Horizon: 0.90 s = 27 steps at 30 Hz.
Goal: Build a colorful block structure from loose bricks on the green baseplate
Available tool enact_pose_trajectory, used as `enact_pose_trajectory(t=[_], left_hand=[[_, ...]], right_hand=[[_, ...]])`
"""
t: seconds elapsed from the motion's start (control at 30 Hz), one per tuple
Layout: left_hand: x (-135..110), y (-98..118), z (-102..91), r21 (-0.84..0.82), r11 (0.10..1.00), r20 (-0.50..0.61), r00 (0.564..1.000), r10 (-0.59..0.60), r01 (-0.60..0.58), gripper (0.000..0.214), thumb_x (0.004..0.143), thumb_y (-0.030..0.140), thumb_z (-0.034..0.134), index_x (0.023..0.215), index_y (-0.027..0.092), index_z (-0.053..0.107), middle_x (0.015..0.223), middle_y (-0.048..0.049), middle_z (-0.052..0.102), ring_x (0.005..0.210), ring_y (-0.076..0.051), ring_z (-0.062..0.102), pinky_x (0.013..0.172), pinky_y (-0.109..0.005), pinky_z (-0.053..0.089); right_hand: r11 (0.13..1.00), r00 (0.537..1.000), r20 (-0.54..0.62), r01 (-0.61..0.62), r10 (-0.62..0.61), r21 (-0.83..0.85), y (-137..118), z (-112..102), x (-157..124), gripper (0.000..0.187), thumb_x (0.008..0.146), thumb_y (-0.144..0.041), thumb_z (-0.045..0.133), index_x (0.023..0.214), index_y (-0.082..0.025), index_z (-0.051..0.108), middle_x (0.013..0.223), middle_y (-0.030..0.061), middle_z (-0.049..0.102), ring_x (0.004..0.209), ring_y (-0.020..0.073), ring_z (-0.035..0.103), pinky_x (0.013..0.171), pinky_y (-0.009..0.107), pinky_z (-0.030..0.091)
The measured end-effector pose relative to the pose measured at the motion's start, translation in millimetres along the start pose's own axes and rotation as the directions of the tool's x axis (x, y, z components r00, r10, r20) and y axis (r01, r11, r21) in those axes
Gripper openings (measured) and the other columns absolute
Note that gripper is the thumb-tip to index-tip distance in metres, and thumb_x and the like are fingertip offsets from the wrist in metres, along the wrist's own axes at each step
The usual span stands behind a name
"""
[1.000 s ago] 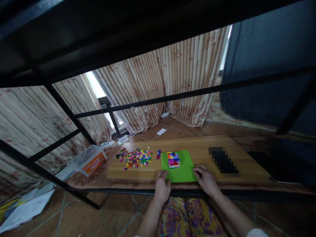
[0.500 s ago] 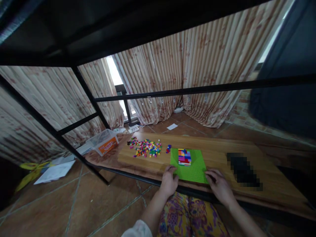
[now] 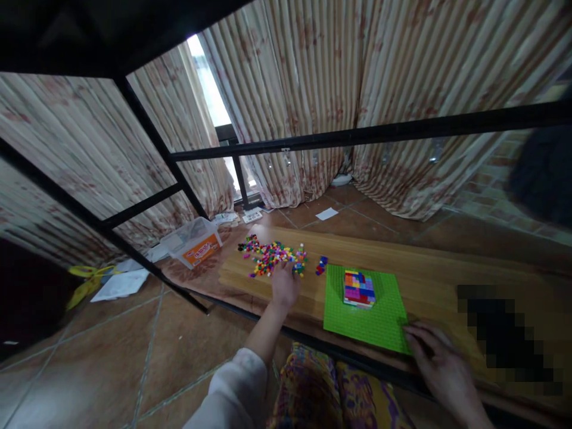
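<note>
My left hand (image 3: 285, 286) reaches over the near side of a pile of small colourful building bricks (image 3: 276, 253). Its fingertips blend into the bricks, so I cannot tell whether they grip one. My right hand (image 3: 435, 354) rests at the right edge of a green baseplate (image 3: 388, 325), thumb and forefinger on the rim near its front corner. Upon the baseplate stands a multicoloured block of stacked bricks (image 3: 358, 290), towards the back. A few blue and red bricks (image 3: 321, 265) lie between the pile and the baseplate.
Everything sits on a low wooden board (image 3: 424, 256). A clear plastic box (image 3: 196, 244) with an orange label stands left of the pile. A pixelated dark object (image 3: 504, 333) is on the right. Black metal bars (image 3: 313, 141) frame the space overhead and behind.
My left hand has left the baseplate's left edge and moved left to the brick pile. My right hand stays at the right edge. The camera view has shifted.
</note>
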<state>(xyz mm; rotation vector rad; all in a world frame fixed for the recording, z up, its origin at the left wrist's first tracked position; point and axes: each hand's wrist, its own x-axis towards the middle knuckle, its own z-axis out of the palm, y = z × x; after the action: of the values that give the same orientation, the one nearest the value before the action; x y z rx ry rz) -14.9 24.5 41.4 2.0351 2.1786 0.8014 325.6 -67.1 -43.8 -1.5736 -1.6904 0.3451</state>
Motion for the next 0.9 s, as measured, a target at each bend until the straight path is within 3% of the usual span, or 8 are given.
enact_pose_trajectory(t=[0.13, 0.3, 0.73, 0.9], left_hand=[[28, -7, 6.9, 0.084, 0.991, 0.103, 0.99, 0.098, -0.107, 0.037, 0.078, 0.005, 0.049, 0.108, 0.019, 0.066, 0.108, -0.0102, 0.063, 0.108, -0.025, 0.053, 0.099, -0.04, 0.041], [43, -12, 14.6, 0.09, 0.982, 0.196, 0.969, 0.148, -0.168, 0.028, 0.078, 0.01, 0.052, 0.098, 0.019, 0.069, 0.104, -0.0116, 0.065, 0.106, -0.027, 0.053, 0.098, -0.042, 0.04], [41, -2, 8.7, 0.213, 0.961, 0.257, 0.959, 0.122, -0.179, 0.014, 0.085, 0.018, 0.051, 0.09, 0.019, 0.064, 0.098, -0.0089, 0.065, 0.098, -0.024, 0.056, 0.089, -0.036, 0.042], [36, -3, 6.0, 0.185, 0.963, 0.273, 0.952, 0.139, -0.194, 0.012, 0.085, 0.017, 0.052, 0.091, 0.019, 0.063, 0.1, -0.0077, 0.065, 0.097, -0.022, 0.057, 0.088, -0.034, 0.042]], right_hand=[[1.0, 1.0, -0.012, -0.012, 0.012, -0.02, 0, 1, -1, 0.038, 0.085, -0.054, 0.046, 0.092, -0.023, 0.067, 0.108, 0.0083, 0.063, 0.1, 0.0251, 0.061, 0.091, 0.041, 0.048], [0.999, 1.0, -0.024, -0.021, 0.02, -0.043, -4, 0, -3, 0.039, 0.085, -0.055, 0.045, 0.092, -0.024, 0.067, 0.108, 0.0085, 0.063, 0.101, 0.0255, 0.061, 0.092, 0.042, 0.047], [0.998, 0.999, -0.046, -0.026, 0.023, -0.062, -15, -1, -3, 0.033, 0.086, -0.05, 0.046, 0.092, -0.025, 0.067, 0.107, 0.0074, 0.064, 0.101, 0.0249, 0.061, 0.091, 0.041, 0.048], [0.998, 0.999, -0.045, -0.018, 0.015, -0.06, -15, -3, -3, 0.034, 0.086, -0.05, 0.046, 0.092, -0.024, 0.067, 0.106, 0.0082, 0.064, 0.099, 0.0262, 0.061, 0.09, 0.043, 0.048]])
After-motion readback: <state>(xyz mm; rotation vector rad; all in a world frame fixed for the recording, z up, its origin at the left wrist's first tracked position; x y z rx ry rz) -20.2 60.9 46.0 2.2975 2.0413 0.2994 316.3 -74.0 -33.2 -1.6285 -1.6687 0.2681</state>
